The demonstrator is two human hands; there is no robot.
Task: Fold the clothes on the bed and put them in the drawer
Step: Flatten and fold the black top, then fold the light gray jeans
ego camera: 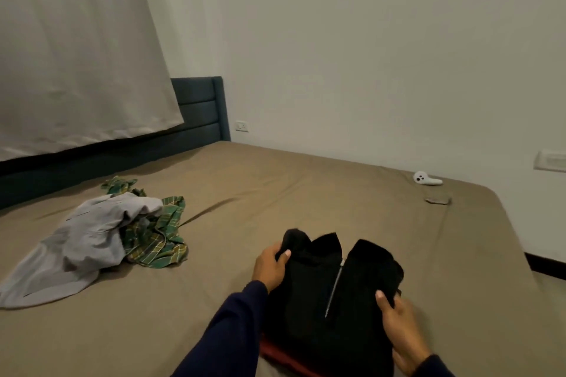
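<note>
A black zip-up garment lies folded on the tan bed close in front of me, its silver zipper running down the middle. My left hand grips its upper left edge, thumb on top. My right hand grips its right edge, thumb pressed on the fabric. A red piece of cloth shows from under the black garment. To the left lie a crumpled grey garment and a green plaid garment, partly under the grey one. No drawer is in view.
A white earbud-like object and a small dark flat item lie near the bed's far right edge. A dark headboard and a pale curtain stand at the back left. White walls enclose the far corner.
</note>
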